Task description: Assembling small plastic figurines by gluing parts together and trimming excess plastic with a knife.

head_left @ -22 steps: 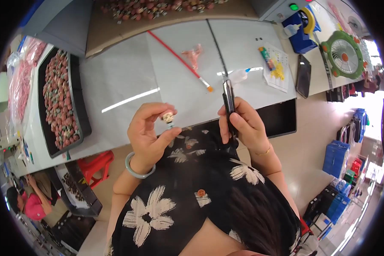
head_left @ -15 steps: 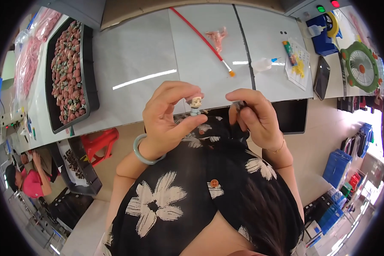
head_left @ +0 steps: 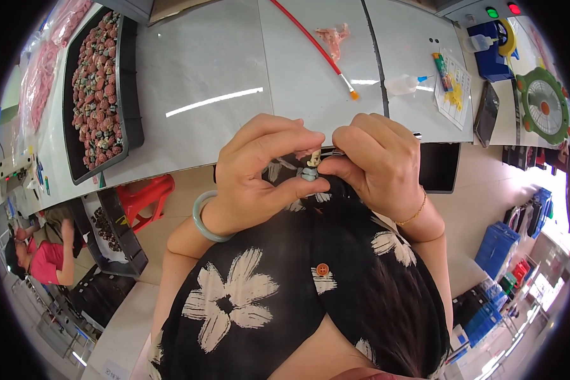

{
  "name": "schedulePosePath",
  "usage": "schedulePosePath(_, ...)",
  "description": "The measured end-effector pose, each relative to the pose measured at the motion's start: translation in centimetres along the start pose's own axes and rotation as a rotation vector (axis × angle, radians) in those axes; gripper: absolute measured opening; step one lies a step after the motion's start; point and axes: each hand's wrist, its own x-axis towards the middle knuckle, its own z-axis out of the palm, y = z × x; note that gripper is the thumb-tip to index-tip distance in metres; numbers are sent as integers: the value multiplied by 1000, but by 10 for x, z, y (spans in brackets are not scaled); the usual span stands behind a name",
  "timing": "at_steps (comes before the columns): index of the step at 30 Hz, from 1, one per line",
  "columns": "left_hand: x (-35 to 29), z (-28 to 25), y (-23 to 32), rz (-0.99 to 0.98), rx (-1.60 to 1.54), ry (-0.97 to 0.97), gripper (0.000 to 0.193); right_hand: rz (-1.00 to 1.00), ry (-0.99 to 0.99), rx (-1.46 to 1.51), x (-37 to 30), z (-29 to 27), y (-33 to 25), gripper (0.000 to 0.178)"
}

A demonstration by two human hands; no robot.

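Between the thumb and fingers of my left hand (head_left: 253, 168) is a small figurine (head_left: 311, 166) with a pale head and light blue lower part. My right hand (head_left: 380, 155) is closed in a pinch right beside it, thumb and forefinger meeting the figurine's right side. Those fingers grip a small dark piece (head_left: 337, 152), mostly hidden, so its kind is unclear. Both hands are held together over the table's near edge, in front of my flowered black top.
A black tray (head_left: 133, 114) of small reddish and green pieces stands at the left. On the grey table (head_left: 202, 63) lie a red-handled brush (head_left: 313, 44), a pink scrap (head_left: 334, 39) and a blue-tipped bottle (head_left: 404, 83). A green fan (head_left: 543, 104) is at far right. Someone in pink (head_left: 47, 259) sits at left.
My right hand has moved left, from apart to against the figurine, carrying the dark piece. My left hand has shifted slightly right with the figurine.
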Motion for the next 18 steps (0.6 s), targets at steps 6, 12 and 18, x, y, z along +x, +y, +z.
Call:
schedulePosePath(6,-7,1,-5,-5,35,-10,41,-1,-6,-29,-7,8,2,30)
schedulePosePath(12,-9,2,-4,36,140,-28,39,-14,3,-93,-12,11,3,29)
schedulePosePath(18,-10,3,-5,60,182,-33,39,-9,16,-125,-16,14,5,30)
